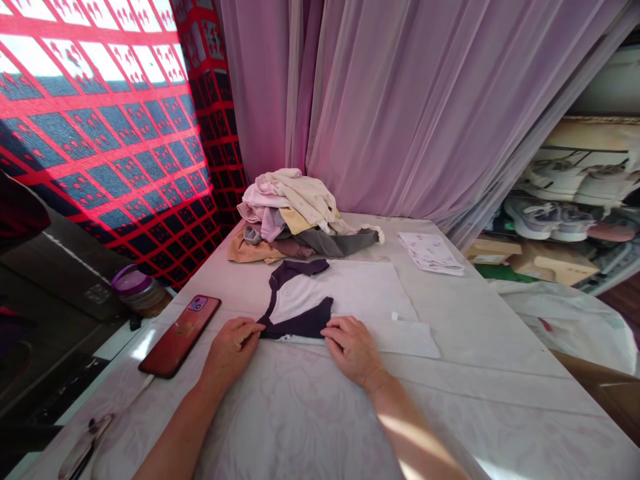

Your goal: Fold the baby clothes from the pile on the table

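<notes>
A small white shirt (367, 293) with dark sleeves and a dark neckband lies flat on the table, its neck toward the left. The near dark sleeve (300, 321) is folded in over the body. My left hand (234, 347) pinches the shirt's near edge by the neckband. With thumb and fingers together, my right hand (353, 347) grips the end of that near sleeve. The far sleeve (297, 268) lies along the shirt's far side.
Behind the shirt rises a pile of crumpled clothes (293, 207). A folded patterned cloth (430, 253) lies at the right. On the left are a red phone (180, 337) with a cable and a purple-lidded jar (140, 291). Shoes (547, 219) stand on a rack at the right.
</notes>
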Motion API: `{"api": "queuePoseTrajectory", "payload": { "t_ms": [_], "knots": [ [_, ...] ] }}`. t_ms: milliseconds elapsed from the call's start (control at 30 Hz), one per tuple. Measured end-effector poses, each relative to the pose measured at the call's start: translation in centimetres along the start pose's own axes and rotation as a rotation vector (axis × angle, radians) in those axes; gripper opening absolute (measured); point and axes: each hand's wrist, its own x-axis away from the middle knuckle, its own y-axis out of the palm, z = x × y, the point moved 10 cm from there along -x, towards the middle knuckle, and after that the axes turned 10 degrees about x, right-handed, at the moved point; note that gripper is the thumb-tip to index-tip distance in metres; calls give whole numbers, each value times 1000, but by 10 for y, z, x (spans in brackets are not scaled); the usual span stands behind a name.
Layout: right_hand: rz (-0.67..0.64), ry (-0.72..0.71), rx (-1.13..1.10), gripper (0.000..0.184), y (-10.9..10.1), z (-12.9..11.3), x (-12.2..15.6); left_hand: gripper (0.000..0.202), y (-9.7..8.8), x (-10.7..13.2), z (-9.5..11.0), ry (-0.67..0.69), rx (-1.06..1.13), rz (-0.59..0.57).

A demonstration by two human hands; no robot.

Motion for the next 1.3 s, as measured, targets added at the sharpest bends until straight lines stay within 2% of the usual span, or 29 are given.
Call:
{"api": "queuePoseTrajectory", "payload": {
  "t_ms": [133, 233, 300, 367, 467, 533, 600, 667, 767, 800, 867, 967, 1133, 1300],
  "knots": [
    [13, 16, -8, 18, -2, 1, 0, 23, -6, 0, 8, 22, -44, 16],
    [58, 35, 15, 23, -7, 3, 0, 27, -5, -6, 30, 104, -102, 21],
    [52, 72, 34, 26, -5, 8, 0, 31, 11, -13, 51, 177, -138, -62],
    [14, 112, 38, 26, 2, 14, 1, 37, 39, -19, 70, 225, -160, -207],
    [-20, 152, 5, 25, 9, 19, 3, 47, 80, -29, 89, 210, -156, -413],
    [-8, 160, -37, 26, 8, 22, 4, 41, 96, -38, 95, 170, -141, -491],
    [11, 169, -63, 28, 1, 32, 4, 40, 102, -50, 96, 124, -156, -537],
    [18, 207, -52, 28, -9, 55, 0, 44, 101, -66, 94, 83, -200, -552],
    [-26, 361, 26, 28, -28, 114, -11, 29, 89, -99, 83, 0, -247, -471],
    [-59, 429, 66, 28, -33, 137, -15, 24, 84, -111, 78, -34, -262, -427],
    [-150, 551, 159, 30, -40, 181, -24, 26, 80, -131, 65, -93, -306, -360],
    [-292, 633, 288, 35, -42, 229, -41, 37, 88, -155, 54, -72, -412, -349],
    [-366, 643, 326, 41, -29, 267, -70, 36, 112, -175, 46, 53, -536, -417],
    [-435, 637, 320, 38, -12, 281, -81, 33, 119, -187, 46, 156, -560, -431]
  ]
}}
